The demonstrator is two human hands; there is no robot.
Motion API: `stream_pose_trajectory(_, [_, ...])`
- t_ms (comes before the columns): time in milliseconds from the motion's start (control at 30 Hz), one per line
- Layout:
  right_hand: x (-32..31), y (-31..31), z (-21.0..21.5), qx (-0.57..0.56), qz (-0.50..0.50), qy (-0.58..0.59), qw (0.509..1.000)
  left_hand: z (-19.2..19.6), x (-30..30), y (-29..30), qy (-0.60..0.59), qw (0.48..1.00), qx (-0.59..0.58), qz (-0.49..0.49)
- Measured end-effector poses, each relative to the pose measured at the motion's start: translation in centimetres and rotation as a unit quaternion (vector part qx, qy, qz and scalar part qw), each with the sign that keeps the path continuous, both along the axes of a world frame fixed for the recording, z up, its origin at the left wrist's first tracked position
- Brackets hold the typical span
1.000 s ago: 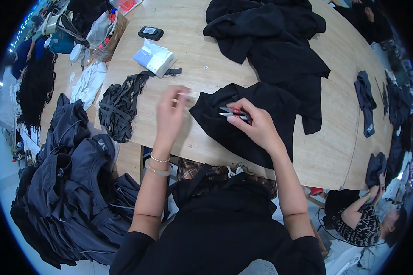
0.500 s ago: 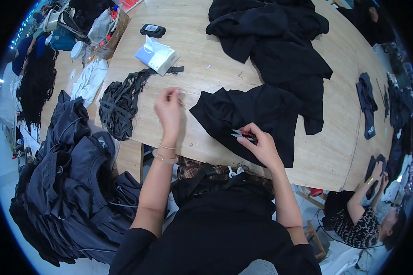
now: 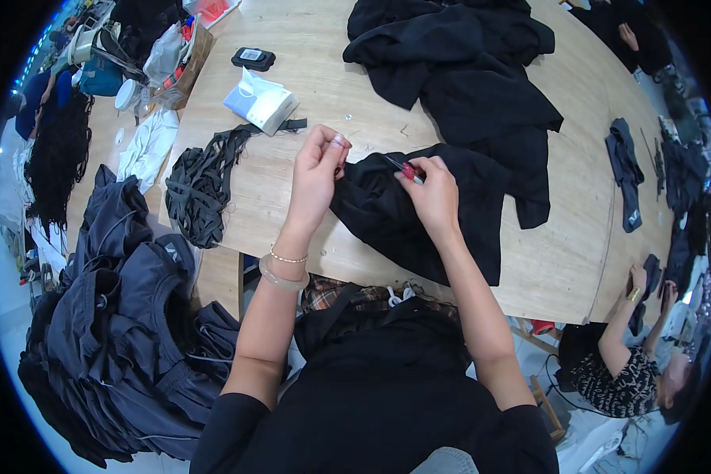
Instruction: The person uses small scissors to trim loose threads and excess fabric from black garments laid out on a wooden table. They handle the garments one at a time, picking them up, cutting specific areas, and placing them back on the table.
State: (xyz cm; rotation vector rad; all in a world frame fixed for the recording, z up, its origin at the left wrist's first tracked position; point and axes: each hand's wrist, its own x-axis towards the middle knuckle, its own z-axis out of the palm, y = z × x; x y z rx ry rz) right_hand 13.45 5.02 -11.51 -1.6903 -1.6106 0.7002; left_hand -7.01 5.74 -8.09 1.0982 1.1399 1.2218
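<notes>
A black garment (image 3: 458,213) lies spread on the wooden table in front of me. My right hand (image 3: 434,193) is above its middle, the fingers closed round small thread snips (image 3: 409,171) with red on the handle, their metal tip directed up and left. At the garment's left end is my left hand (image 3: 317,170), thumb and fingertips pinched together. What lies in that pinch, if anything, is too small to make out. Two bracelets (image 3: 283,272) are on my left wrist.
Farther off lies more black clothing (image 3: 466,71). A tissue pack (image 3: 261,101), a dark small case (image 3: 253,58) and a heap of dark strips (image 3: 197,189) are left of it. Dark grey garments (image 3: 126,332) pile up at my left. A co-worker (image 3: 624,371) handles cloth at the right.
My left hand has moved right to the garment's left end and pinched its fingers. My right hand has gone up and slightly left with the snips. The garment's left end is bunched differently.
</notes>
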Motion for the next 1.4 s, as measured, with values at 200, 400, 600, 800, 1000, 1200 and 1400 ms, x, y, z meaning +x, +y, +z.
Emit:
stream_pose_trajectory(200, [1.8, 1.6, 1.0, -0.241, -0.032, 0.425, 0.872, 0.6, 0.4, -0.4, 0.455, 0.87, 0.167, -0.088])
stream_pose_trajectory(400, [2.9, 3.0, -3.2, -0.049, -0.05, 0.314, 0.947, 1.5, 2.1, -0.4, 0.508, 0.837, 0.191, -0.07])
stream_pose_trajectory(600, [2.5, 3.3, 0.8, -0.085, -0.021, -0.092, 0.992, 1.6, 2.2, -0.2, 0.305, 0.931, 0.198, -0.036])
stream_pose_trajectory(800, [4.2, 2.8, 5.0, -0.044, -0.007, 0.093, 0.995, -0.4, 2.3, 0.4, 0.105, 0.993, 0.051, -0.035])
stream_pose_trajectory(1000, [3.5, 2.5, 7.9, 0.02, 0.122, -0.027, 0.992, -0.3, 2.8, 0.6, 0.106, 0.994, 0.021, -0.022])
stream_pose_trajectory(1200, [2.8, 2.8, 7.5, 0.003, 0.177, -0.067, 0.982, 0.2, 3.0, 0.6, 0.142, 0.989, 0.03, -0.031])
stream_pose_trajectory(1400, [3.0, 3.3, 7.4, -0.033, 0.203, -0.04, 0.978, 0.1, 2.8, 0.7, 0.096, 0.994, -0.006, -0.057])
